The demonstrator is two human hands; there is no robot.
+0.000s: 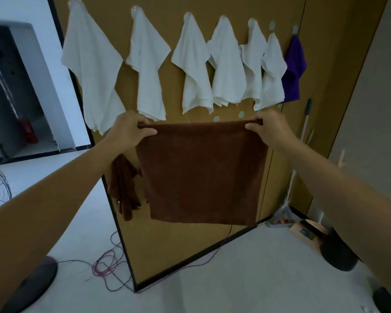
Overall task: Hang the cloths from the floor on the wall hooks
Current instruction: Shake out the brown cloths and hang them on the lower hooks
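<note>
An indoor utility corner, home or workplace unclear; a tan panelled wall (321, 64) with black trim carries rows of small stick-on hooks (241, 114); white cloths (149, 71) and a purple cloth (294, 71) hang from the upper row; a mop (280, 219) leans in the corner; a fan (34, 283) and loose cables (108, 263) sit on the pale floor (235, 279).

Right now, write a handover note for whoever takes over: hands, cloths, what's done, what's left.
Hands: left hand and right hand each pinch a top corner of the brown cloth, spread out before the wall.
Done: six white cloths and a purple cloth hang on the top row; a second brown cloth hangs lower left.
Left: hang the held cloth, likely on a free lower hook. No more cloths show on the floor.
</note>
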